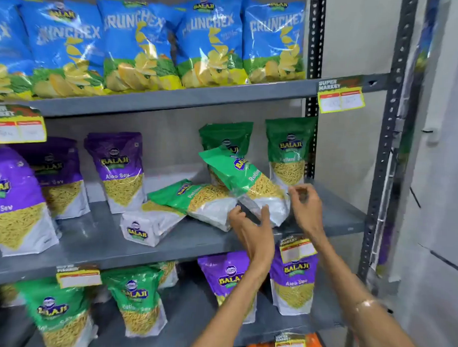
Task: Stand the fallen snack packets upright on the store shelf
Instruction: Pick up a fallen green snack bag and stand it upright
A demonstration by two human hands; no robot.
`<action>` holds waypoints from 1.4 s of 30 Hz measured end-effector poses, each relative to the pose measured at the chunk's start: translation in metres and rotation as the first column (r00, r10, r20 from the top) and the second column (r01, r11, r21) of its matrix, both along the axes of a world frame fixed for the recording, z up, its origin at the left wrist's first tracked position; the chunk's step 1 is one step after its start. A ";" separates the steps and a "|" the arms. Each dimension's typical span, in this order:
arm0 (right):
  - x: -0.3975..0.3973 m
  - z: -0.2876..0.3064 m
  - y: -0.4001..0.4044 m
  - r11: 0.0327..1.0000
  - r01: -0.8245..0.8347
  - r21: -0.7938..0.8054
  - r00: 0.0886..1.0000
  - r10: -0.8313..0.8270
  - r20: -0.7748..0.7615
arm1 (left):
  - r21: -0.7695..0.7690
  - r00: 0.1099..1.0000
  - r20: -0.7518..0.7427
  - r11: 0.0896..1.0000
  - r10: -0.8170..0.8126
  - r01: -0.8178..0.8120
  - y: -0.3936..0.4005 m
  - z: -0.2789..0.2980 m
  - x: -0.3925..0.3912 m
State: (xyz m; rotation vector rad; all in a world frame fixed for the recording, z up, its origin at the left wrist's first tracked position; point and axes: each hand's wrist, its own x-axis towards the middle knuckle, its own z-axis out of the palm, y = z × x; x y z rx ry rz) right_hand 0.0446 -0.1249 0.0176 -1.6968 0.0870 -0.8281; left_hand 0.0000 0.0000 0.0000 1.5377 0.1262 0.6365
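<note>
On the middle shelf (168, 238) a green Ratlami Sev packet (244, 177) is tilted, top to the upper left. My left hand (249, 223) grips its lower edge from beneath. My right hand (303, 202) pinches its bottom right corner. Under it lies a second green packet (196, 198) flat on its side, and a third packet (148, 226) lies bottom-forward in front of that. Two green packets stand upright behind, one at the back (225, 137) and one at the right end (289, 149).
Purple Aloo Sev packets (119, 169) stand upright on the shelf's left half. Blue Crunchex bags (139, 40) fill the shelf above. The lower shelf holds green and purple packets (137, 300). A perforated steel post (384, 152) and price tags (341, 98) edge the right side.
</note>
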 end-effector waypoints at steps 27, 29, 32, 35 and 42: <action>0.002 -0.015 -0.016 0.837 -0.546 0.037 0.824 0.544 -0.159 | -0.024 0.912 -0.075 0.915 -0.404 0.403 0.040 -0.003 0.015; -0.022 -0.017 0.003 0.872 -0.489 0.014 0.869 0.488 -0.080 | -0.026 0.912 -0.025 0.912 -0.410 0.409 0.053 -0.001 -0.002; -0.058 -0.022 0.032 0.888 -0.458 0.048 0.889 0.456 0.052 | -0.005 0.904 0.062 0.905 -0.424 0.425 0.072 0.007 -0.031; -0.095 -0.007 0.053 0.869 -0.475 0.135 0.874 0.448 0.190 | 0.056 0.870 0.158 0.884 -0.467 0.464 0.090 0.022 -0.061; -0.160 0.036 0.076 0.837 -0.543 0.069 0.811 0.501 0.303 | 0.191 0.794 0.346 0.866 -0.500 0.462 0.124 0.059 -0.116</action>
